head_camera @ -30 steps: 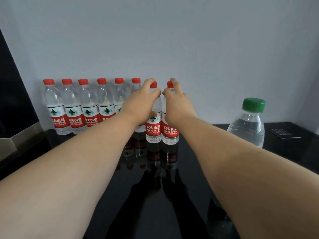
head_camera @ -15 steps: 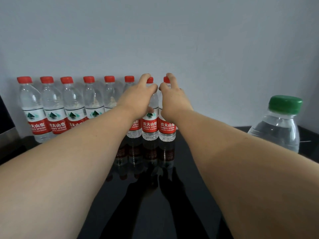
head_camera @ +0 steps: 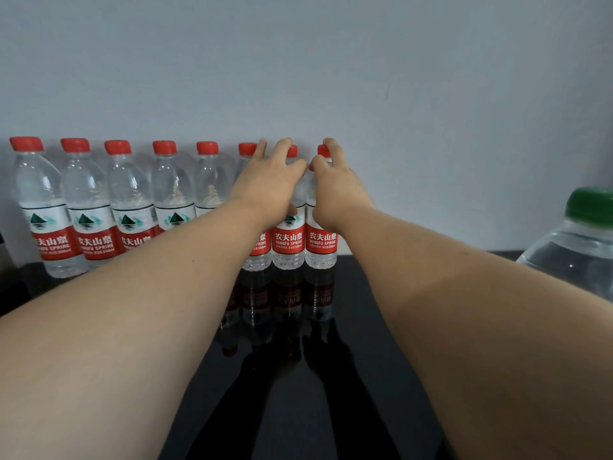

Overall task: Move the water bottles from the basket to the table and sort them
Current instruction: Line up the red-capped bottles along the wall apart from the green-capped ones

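Observation:
Several red-capped water bottles with red and white labels stand in a row against the wall on the glossy black table [head_camera: 358, 327]. My left hand [head_camera: 268, 184] is wrapped around the second bottle from the right [head_camera: 288, 244]. My right hand [head_camera: 335, 190] grips the rightmost bottle of the row [head_camera: 321, 244]. Both bottles stand upright on the table, touching each other and in line with the row. The bottle at the row's left end [head_camera: 43, 207] stands free. A green-capped clear bottle [head_camera: 577, 247] stands apart at the right edge.
A pale wall [head_camera: 331, 78] runs directly behind the row. My two forearms cross most of the table's near part. The basket is not in view.
My hands have pushed the two right-hand bottles back against the wall, in line with the row. The view has shifted, so the row sits further left and the green-capped bottle nearer the right edge.

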`<state>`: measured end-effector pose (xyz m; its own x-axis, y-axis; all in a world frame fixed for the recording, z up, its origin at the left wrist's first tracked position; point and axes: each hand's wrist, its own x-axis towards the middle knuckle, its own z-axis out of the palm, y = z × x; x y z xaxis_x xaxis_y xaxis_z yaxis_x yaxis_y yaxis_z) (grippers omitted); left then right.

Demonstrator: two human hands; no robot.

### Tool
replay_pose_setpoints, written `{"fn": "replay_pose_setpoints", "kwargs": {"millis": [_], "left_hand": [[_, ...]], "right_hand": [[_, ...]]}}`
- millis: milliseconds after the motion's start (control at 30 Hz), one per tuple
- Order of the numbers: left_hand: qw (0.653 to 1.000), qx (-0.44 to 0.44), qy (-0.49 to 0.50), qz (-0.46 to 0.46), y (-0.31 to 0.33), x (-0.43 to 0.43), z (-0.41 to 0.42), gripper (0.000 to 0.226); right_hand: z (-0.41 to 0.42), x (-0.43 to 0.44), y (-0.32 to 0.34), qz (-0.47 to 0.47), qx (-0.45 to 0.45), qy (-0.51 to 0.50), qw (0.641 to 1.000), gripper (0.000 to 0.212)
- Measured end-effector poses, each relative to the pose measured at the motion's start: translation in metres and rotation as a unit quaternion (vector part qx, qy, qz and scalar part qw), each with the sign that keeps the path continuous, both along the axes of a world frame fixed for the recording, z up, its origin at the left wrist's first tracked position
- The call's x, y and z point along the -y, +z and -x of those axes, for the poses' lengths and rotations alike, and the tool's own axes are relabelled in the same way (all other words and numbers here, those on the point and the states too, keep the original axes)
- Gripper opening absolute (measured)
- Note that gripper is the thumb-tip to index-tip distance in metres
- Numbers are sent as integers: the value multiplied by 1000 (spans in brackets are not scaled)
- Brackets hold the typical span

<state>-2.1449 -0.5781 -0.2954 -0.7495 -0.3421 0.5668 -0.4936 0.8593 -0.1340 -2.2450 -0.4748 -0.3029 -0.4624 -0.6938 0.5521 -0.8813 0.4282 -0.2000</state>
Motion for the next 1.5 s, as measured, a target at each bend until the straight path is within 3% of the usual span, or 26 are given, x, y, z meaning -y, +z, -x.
{"fn": "replay_pose_setpoints", "kwargs": {"millis": [300, 567, 800, 933, 1100, 1300, 1500], "left_hand": [[1000, -1, 2, -3, -2, 3, 1, 65], [1000, -17, -1, 17, -7, 4, 4, 82], [999, -4, 31, 12, 37, -24, -41, 69], [997, 44, 34, 47, 73, -58, -83, 65], [995, 79, 45, 30, 112, -129, -133, 43], [998, 53, 10, 18, 135, -217, -167, 36], [998, 16, -54, -24, 124, -301, -168, 38]], "right_hand": [[6, 2, -1, 2, 9, 10, 1000, 66], [4, 8, 8, 46, 108, 42, 992, 63], [-31, -13, 61, 53, 125, -48, 990, 71], [-59, -53, 106, 32, 117, -53, 991, 63], [-107, -124, 150, 10, 45, -50, 998, 38], [-149, -225, 167, -48, -27, -55, 997, 38], [-136, -328, 140, -48, -21, -108, 993, 42]]}}
